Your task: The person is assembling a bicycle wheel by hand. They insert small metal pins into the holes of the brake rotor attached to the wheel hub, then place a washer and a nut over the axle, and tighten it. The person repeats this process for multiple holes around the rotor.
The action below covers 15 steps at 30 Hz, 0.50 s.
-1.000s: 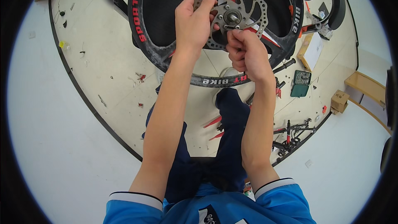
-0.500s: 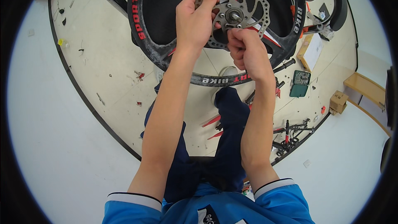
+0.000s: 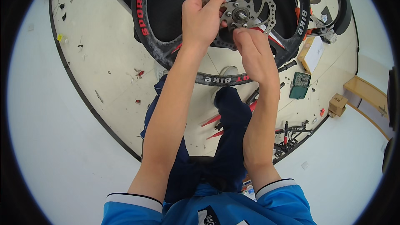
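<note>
A steel brake disc rotor point(image 3: 268, 6) with a perforated rim lies at the hub of a black bicycle wheel point(image 3: 166, 58). Several bolts ring the hub, and a threaded axle point(image 3: 241, 15) sticks up in its centre. My left hand point(image 3: 203, 16) grips the rotor's left side, thumb on top and the other fingers curled beneath. Just below the axle, the fingers of my right hand point(image 3: 255, 50) are pinched together against the rotor near a lower bolt. Whatever sits between those fingertips is hidden.
An opened green case of small parts point(image 3: 300, 85) lies on the floor to the right, near a cardboard box point(image 3: 337, 104). A bicycle frame point(image 3: 291, 135) rests against the lower right floor edge. Small scraps are scattered at left. A white-topped wooden board point(image 3: 311, 54) lies right of the wheel.
Both hands and the rotor sit slightly further right in the view. My right hand has turned a little, its fingers still pinched at the same spot below the axle.
</note>
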### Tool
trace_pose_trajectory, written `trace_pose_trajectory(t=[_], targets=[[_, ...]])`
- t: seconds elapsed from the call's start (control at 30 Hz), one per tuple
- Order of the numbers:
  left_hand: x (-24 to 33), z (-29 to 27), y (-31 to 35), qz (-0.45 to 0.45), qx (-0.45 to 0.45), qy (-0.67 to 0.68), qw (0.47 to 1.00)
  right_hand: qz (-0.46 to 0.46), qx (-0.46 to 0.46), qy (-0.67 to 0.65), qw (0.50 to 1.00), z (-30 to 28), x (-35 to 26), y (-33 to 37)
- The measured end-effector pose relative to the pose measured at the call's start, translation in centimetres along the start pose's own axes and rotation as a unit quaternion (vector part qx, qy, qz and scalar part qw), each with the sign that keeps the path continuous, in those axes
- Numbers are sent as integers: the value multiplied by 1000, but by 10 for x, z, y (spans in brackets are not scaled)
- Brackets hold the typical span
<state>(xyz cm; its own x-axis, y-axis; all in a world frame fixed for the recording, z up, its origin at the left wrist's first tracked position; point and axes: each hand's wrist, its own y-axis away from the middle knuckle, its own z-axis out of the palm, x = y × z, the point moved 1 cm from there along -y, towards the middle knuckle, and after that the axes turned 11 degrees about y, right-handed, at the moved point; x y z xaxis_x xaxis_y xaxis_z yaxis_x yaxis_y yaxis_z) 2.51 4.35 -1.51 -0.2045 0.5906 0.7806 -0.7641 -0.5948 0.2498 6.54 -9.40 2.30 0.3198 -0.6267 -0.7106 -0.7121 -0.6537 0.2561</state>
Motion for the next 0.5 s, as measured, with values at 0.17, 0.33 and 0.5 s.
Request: trace_pose_trajectory(t=[0.17, 0.33, 0.5], targets=[[1, 0, 1, -8, 9, -7, 1000, 4, 8, 59, 998, -5, -11, 1], [0, 0, 0, -1, 1, -3, 1000, -10, 18, 60, 998, -4, -9, 1], [-1, 0, 0, 5, 9, -3, 1000, -7, 52, 29, 998, 0, -5, 7]])
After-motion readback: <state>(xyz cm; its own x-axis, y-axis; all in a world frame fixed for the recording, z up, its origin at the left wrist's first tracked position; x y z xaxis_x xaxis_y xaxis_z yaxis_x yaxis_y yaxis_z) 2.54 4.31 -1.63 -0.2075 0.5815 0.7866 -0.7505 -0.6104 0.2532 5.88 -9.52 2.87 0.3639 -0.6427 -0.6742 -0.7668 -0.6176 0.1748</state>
